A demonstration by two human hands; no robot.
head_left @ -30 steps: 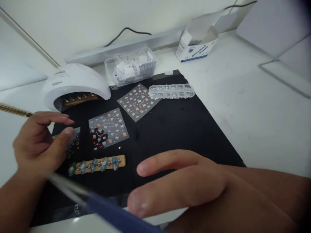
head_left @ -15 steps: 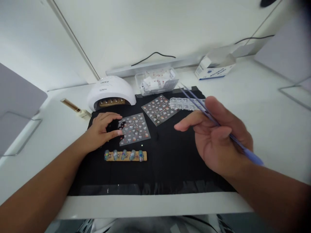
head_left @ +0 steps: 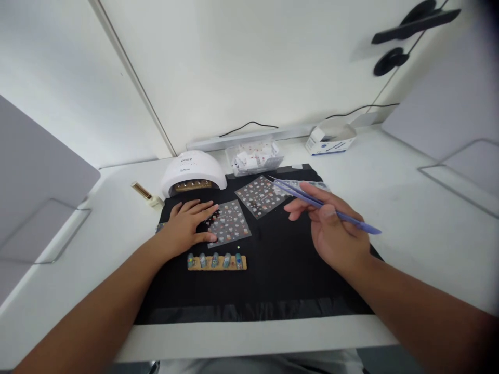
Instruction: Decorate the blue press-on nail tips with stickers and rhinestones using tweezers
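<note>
My left hand (head_left: 186, 228) lies with its fingers spread, fingertips and thumb on the left edge of a clear nail sticker sheet (head_left: 230, 223). In my right hand (head_left: 337, 228) is a pair of purple tweezers (head_left: 331, 208), held in the air with the tips pointing up and left. Those tips hover near a second sticker sheet (head_left: 259, 196) and a clear gem case (head_left: 290, 188), which my right hand partly covers. Below the first sheet, a wooden strip (head_left: 245, 263) carries several decorated blue-green false nails (head_left: 215, 259). A tiny pale dot (head_left: 238, 247) sits between sheet and strip.
A black mat (head_left: 273, 280) covers the middle of the white table (head_left: 409, 223). Along the back stand a white nail lamp (head_left: 193, 166) with another nail strip inside, a plastic tub of packets (head_left: 255, 157) and an open carton (head_left: 331, 137). A gold-capped bottle (head_left: 147, 195) is at the left.
The camera view has tilted up and shifted left. My left-hand fingers have stretched out flatter at the sheet. The tweezers have swung lower and closer to level in my right hand.
</note>
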